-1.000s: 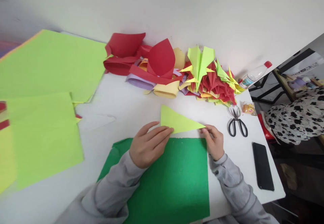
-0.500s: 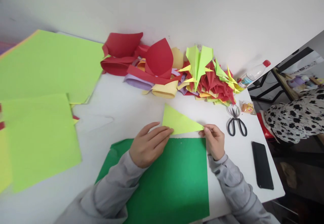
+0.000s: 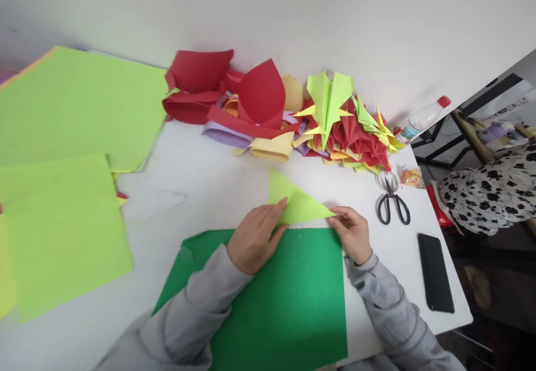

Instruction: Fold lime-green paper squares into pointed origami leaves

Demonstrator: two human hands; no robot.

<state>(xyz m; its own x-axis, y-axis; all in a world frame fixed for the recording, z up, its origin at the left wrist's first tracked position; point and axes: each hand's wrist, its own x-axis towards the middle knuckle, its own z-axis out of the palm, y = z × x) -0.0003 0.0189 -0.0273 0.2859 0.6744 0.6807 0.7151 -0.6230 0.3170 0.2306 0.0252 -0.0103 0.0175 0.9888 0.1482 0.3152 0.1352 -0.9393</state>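
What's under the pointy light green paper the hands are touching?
White table shows beyond the light green paper, with the dark green sheet on its near side. Straight underneath is covered, so I can't tell.

- Left sleeve [image 3: 180, 315]: long, plain grey cloth, loosely cut, with deep creases along the forearm.
- Left cuff [image 3: 238, 265]: same grey, ending at the wrist.
- Right sleeve [image 3: 389, 309]: matching grey, long, heavily wrinkled.
- Right cuff [image 3: 363, 265]: bunched in folds at the wrist.
- Left hand [image 3: 255, 239] and right hand [image 3: 354, 238]: bare.
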